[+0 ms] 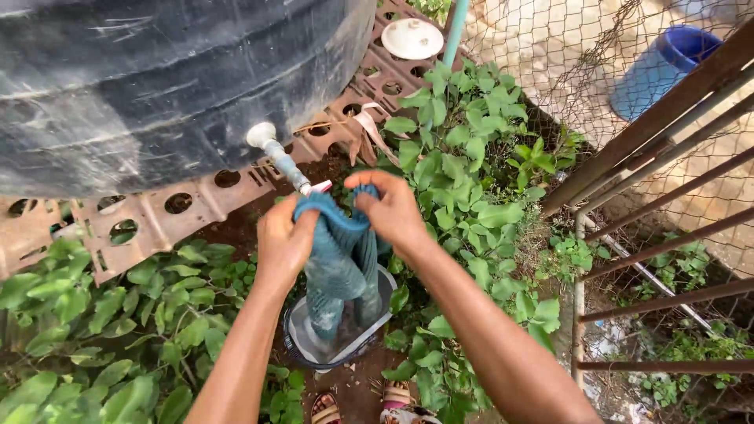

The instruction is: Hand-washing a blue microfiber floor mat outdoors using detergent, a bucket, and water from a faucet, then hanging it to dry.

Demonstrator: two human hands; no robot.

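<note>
Knit cloth [338, 259], teal and ribbed, is hanging soft and matt. The bucket [377, 322] is showing smooth grey plastic. The black tank [157, 78] is gleaming, scuffed plastic. The tap [279, 157] is looking pale plastic. The bars [660, 235] are showing rusty, rough metal.

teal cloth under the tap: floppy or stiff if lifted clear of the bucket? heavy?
Likely floppy: the teal cloth bunches between the left hand and right hand and hangs limp into the bucket. Probably heavy for its size and drippy, since it looks darkened and wet below the tap. Its ribbed knit probably grips well.
</note>
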